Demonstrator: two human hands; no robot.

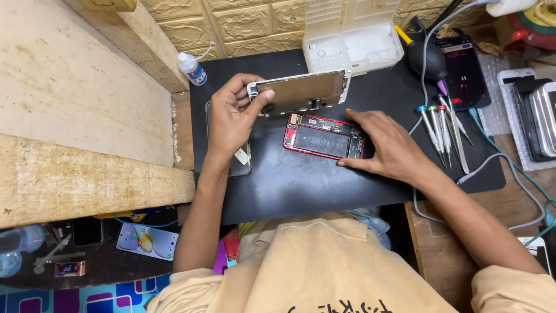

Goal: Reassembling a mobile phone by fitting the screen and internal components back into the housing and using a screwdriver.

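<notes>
An opened red phone body point(321, 140) lies on the black work mat point(301, 179), its battery and circuit parts exposed. My right hand point(389, 149) rests flat on the mat, fingers pressing the phone's right end. My left hand point(231, 116) holds the detached screen panel point(304, 91) by its left end, tilted up on edge just behind the red body, metal back toward me.
A clear parts box point(353, 35) stands at the back. Several screwdrivers and tweezers point(443, 130) lie right of the mat, beside a lit phone point(463, 72) and a black air blower point(427, 58). A small white bottle point(191, 68) is back left. Wooden shelves flank the left.
</notes>
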